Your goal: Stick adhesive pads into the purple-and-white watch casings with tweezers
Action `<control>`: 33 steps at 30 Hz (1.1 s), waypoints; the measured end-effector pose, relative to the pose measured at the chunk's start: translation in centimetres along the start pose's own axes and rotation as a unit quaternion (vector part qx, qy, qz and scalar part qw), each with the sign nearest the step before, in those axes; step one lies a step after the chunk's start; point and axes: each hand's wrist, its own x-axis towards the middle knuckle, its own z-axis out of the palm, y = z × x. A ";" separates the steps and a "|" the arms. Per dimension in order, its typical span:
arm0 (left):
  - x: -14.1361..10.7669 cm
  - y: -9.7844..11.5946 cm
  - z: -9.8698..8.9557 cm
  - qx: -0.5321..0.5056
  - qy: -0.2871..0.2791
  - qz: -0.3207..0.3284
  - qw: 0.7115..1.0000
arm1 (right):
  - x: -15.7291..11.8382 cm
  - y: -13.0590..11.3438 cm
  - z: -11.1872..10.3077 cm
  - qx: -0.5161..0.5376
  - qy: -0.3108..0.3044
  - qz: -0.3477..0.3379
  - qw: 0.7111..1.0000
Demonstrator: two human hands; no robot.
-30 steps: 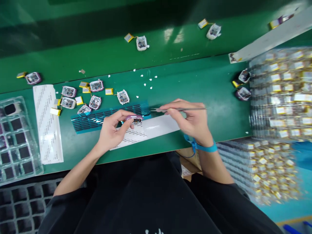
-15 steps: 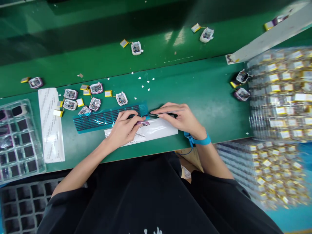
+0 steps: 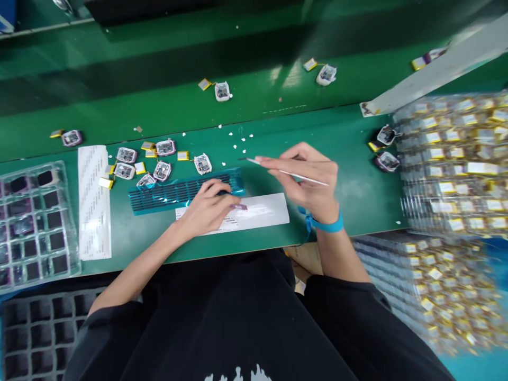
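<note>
My right hand (image 3: 307, 180) is raised above the bench, closed around slim metal tweezers (image 3: 304, 178). Their tips point left, with a small dark sliver at the end. My left hand (image 3: 210, 203) rests over a blue sheet with rows of dark strips (image 3: 162, 197) and a white label sheet (image 3: 265, 210). Its fingers are closed on a small purple-edged piece (image 3: 240, 206), mostly hidden under them. Just beyond the blue sheet lies a white open device case (image 3: 202, 164) with its circuit board showing, wired to a yellow-edged battery (image 3: 183, 155).
Several open device cases (image 3: 162, 170) with batteries lie left of centre. A printed white strip (image 3: 94, 203) and a clear compartment tray (image 3: 39, 227) are at the left. Stacked trays of batteries (image 3: 448, 169) stand at the right, beside a slanted white panel (image 3: 432, 66).
My right hand has lifted the tweezers up and right, away from my left hand and the blue sheet. My left hand stays on the purple-edged piece. The whole view has shifted slightly.
</note>
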 end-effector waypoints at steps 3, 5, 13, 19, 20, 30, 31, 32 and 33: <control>0.6 0.5 -1.6 -0.165 0.156 -0.059 0.972 | 2.6 -1.1 0.7 -0.016 0.081 -0.016 0.996; 1.1 0.0 -2.8 -0.290 0.264 -0.176 0.903 | 3.9 -1.6 1.6 -0.025 0.099 -0.031 0.994; 1.3 -2.4 -3.6 -0.440 0.294 -0.332 0.781 | 3.3 -1.6 5.4 0.020 0.034 -0.152 0.988; 0.9 -2.3 -3.7 -0.434 0.339 -0.359 0.753 | 1.9 -1.2 5.3 -0.084 -0.032 -0.196 0.977; 0.8 -2.4 -3.9 -0.434 0.345 -0.361 0.750 | 1.8 -1.2 5.3 -0.099 -0.044 -0.190 0.976; 0.4 -2.1 -3.8 -0.389 0.321 -0.372 0.779 | 1.2 -1.9 5.8 -0.047 -0.095 -0.163 0.981; 0.4 -2.0 -3.7 -0.388 0.320 -0.370 0.781 | 1.2 -2.0 5.9 -0.053 -0.102 -0.160 0.980; 0.5 -1.9 -3.7 -0.386 0.321 -0.369 0.782 | 1.1 -2.0 5.9 -0.057 -0.111 -0.155 0.980; 0.5 -1.8 -3.7 -0.385 0.323 -0.368 0.783 | 1.1 -2.0 5.9 -0.059 -0.122 -0.148 0.980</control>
